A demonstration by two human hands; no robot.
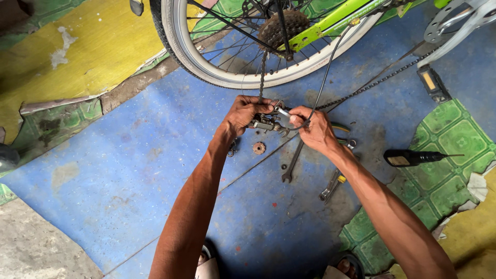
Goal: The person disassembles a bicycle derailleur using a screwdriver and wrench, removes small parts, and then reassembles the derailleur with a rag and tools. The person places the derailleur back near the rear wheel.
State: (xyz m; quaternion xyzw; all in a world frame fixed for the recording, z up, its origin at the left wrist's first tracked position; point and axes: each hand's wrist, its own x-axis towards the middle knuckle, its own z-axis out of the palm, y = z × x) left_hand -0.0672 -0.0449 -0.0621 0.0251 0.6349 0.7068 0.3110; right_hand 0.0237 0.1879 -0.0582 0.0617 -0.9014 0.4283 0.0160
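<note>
Both hands meet low over the blue floor (129, 170), just under the rear wheel (217, 62) of a green-framed bike. Left hand (244, 114) is closed round a grey metal derailleur (264, 124), holding it off the ground, likely to keep it steady. Right hand (315, 129) pinches the end of a thin dark cable (325, 77) at the derailleur, fingertips together on it; the cable arcs up toward the frame. The chain (262, 72) hangs straight down from the rusty cog cluster (281, 28) into the derailleur, another run going off right toward the crank. Derailleur long axis lies roughly left-right, between the two hands; which end faces where, cannot tell. Lying close on the floor, within reach: small rusty cog (259, 148), spanner (292, 163), adjustable wrench (332, 185), black-handled screwdriver (413, 157) further right on the green patterned lino
</note>
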